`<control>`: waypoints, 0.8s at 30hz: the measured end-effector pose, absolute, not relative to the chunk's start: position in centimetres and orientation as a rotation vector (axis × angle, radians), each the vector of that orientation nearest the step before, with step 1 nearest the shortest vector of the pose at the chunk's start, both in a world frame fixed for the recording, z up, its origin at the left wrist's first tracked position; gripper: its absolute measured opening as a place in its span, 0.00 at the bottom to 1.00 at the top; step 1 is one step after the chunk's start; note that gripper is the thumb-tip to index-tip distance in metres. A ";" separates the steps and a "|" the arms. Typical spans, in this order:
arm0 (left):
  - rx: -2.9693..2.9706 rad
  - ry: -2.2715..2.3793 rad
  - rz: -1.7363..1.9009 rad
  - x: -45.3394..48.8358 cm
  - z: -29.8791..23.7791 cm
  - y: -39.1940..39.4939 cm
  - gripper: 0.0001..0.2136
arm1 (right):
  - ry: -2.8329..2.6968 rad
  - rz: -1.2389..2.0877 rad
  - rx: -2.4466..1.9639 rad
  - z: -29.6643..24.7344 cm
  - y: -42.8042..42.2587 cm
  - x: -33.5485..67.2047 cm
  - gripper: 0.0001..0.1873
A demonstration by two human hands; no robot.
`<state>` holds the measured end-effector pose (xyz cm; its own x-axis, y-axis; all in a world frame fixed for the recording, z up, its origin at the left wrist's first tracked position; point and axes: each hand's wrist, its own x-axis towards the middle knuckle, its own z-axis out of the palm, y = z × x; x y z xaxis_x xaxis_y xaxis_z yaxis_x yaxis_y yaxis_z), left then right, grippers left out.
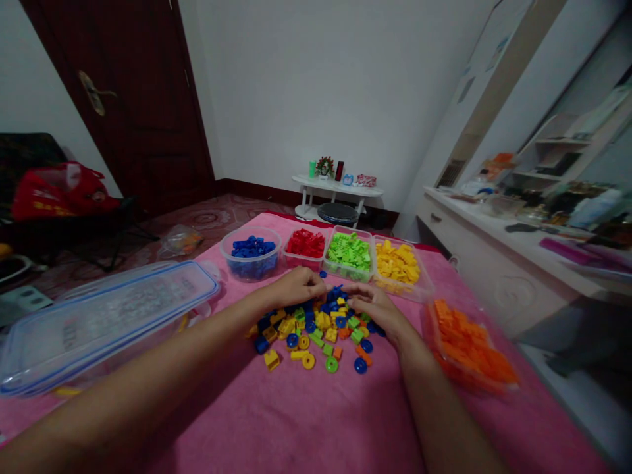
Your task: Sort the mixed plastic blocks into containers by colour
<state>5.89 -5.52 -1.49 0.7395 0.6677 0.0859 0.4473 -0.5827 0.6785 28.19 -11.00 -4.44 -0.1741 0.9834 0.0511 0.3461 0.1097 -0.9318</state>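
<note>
A heap of small mixed-colour plastic bricks (320, 329) lies on the pink cloth (316, 421). My left hand (296, 288) rests on the far left of the heap with its fingers curled, and what it holds is hidden. My right hand (372, 306) is at the far right of the heap, fingers bent down onto blue pieces. Behind the heap stand a round tub of blue bricks (251, 253), a tub of red bricks (305, 245), a tub of green bricks (349, 253) and a tub of yellow bricks (397, 262). A tub of orange bricks (469, 345) is at the right.
A large clear box with a blue-rimmed lid (99, 319) stands at the left. A white dresser (513, 250) runs along the right side. Farther off are a small white table (336, 187), a dark door (133, 99) and a red bag (59, 191).
</note>
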 end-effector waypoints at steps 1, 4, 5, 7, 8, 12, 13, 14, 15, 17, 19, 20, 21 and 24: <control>2.241 0.839 0.477 5.3 -1.1 -5.6 0.24 | -1.612 1.122 -1.312 -4.3 -11.1 28.3 0.20; 2.221 0.996 0.676 3.7 -0.8 -5.9 0.26 | -1.586 1.025 -1.335 -4.6 -11.0 28.0 0.20; 2.254 1.061 0.731 3.3 -1.1 -6.0 0.25 | -1.611 0.937 -1.357 -4.9 -10.9 27.6 0.22; 2.331 1.162 0.775 2.8 -2.1 -6.1 0.23 | -1.712 0.750 -1.422 -5.5 -10.8 26.5 0.27; 2.360 1.179 0.747 2.7 -2.7 -6.2 0.22 | -1.775 0.672 -1.455 -5.6 -10.9 25.9 0.29; 2.310 1.099 0.612 2.9 -4.6 -7.0 0.24 | -1.971 0.599 -1.441 -4.6 -11.8 23.6 0.27; 2.253 1.045 0.616 3.0 -4.6 -7.2 0.24 | -2.000 0.624 -1.396 -4.2 -12.1 23.2 0.25; 2.178 0.984 0.631 3.0 -4.6 -7.3 0.25 | -2.023 0.658 -1.352 -3.7 -12.3 23.0 0.23; 2.096 0.926 0.647 2.8 -4.3 -7.4 0.25 | -2.040 0.696 -1.320 -3.2 -12.4 22.9 0.21; 1.983 0.857 0.700 2.3 -3.6 -7.2 0.26 | -2.060 0.746 -1.306 -2.4 -12.6 23.0 0.18; 1.990 0.880 0.763 1.4 -2.7 -6.8 0.23 | -2.085 0.714 -1.340 -1.7 -12.6 23.4 0.16; 2.029 0.918 0.775 0.8 -2.2 -6.6 0.21 | -2.106 0.670 -1.368 -1.3 -12.6 23.6 0.15; 2.081 0.967 0.762 0.3 -1.9 -6.5 0.19 | -2.131 0.619 -1.400 -0.8 -12.7 23.9 0.15; 2.255 1.128 0.618 -1.0 -1.3 -6.2 0.15 | -2.236 0.550 -1.529 1.1 -13.8 24.0 0.13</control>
